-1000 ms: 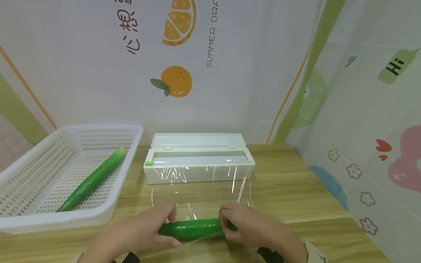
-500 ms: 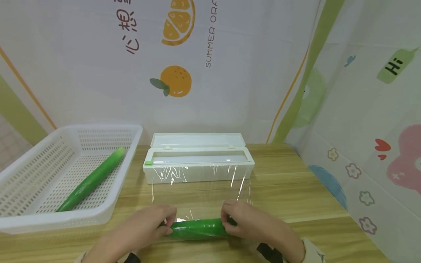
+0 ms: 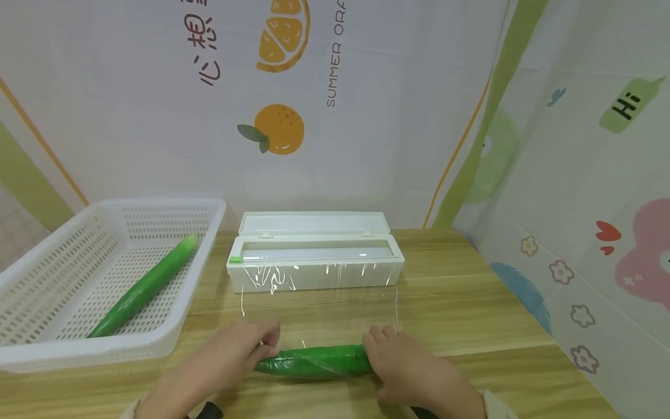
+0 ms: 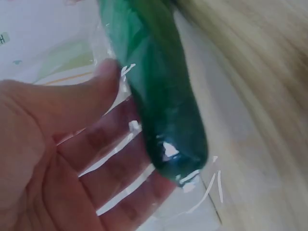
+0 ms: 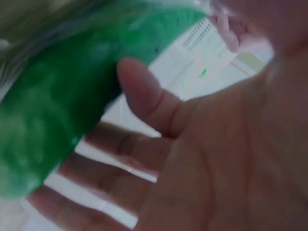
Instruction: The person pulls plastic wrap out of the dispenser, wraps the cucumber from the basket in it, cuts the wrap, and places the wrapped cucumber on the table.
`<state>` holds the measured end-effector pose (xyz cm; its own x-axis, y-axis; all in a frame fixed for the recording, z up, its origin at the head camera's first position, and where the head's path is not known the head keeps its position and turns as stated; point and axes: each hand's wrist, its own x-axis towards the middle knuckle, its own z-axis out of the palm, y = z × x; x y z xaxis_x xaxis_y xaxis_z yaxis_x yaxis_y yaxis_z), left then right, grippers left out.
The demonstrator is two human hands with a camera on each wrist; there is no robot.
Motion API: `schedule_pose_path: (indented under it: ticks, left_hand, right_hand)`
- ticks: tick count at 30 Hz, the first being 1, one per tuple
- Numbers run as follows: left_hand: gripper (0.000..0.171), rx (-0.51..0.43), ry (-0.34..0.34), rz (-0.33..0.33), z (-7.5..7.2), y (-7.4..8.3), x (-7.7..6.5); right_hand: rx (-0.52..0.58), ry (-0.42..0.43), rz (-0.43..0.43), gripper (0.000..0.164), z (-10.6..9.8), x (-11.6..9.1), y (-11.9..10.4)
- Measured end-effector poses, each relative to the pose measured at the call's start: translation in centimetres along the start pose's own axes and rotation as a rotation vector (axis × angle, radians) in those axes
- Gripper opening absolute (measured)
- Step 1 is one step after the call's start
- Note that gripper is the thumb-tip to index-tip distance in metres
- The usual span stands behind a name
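Observation:
A green cucumber [image 3: 319, 362] lies crosswise near the front of the table, with clear cling film around it. From it the film [image 3: 314, 314] runs back to the white cling film box [image 3: 316, 273]. My left hand [image 3: 243, 349] holds the cucumber's left end, thumb in front and fingers beyond. In the left wrist view the film-covered tip [image 4: 175, 149] shows beside the thumb, fingers behind the film. My right hand [image 3: 400, 364] covers the right end. The right wrist view shows its thumb [image 5: 139, 89] against the cucumber and its fingers along the far side.
A white perforated basket [image 3: 173, 343] stands at the left with another cucumber [image 3: 146, 285] in it. The box's lid [image 3: 314, 222] is raised, and a green slider [image 3: 236, 259] sits at its left end. A printed curtain [image 3: 366, 145] hangs behind the wooden table [image 3: 471, 302].
The cucumber has turned within the film, and film now crosses its front. My right hand has shifted slightly right and flattened over the end; the left fingers have regripped the left end.

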<state>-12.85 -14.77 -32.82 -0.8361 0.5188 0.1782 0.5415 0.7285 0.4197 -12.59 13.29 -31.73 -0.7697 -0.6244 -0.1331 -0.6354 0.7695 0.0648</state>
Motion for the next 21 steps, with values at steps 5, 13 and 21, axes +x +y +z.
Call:
schedule_pose_path:
  ticks: [5,13,21]
  left_hand:
    - [0.022,0.041,0.038,-0.001,0.2,-0.2,0.1]
    - [0.020,0.070,0.077,0.016,0.4,-0.3,0.3]
    - [0.011,-0.003,0.002,-0.044,0.2,-0.6,0.4]
  right_hand:
    - [-0.021,0.057,0.033,0.031,0.4,-0.1,0.1]
    - [0.280,0.046,0.056,0.018,-1.0,-0.7,2.3]
    - [0.317,0.118,-0.017,0.018,-1.3,-0.4,3.3]
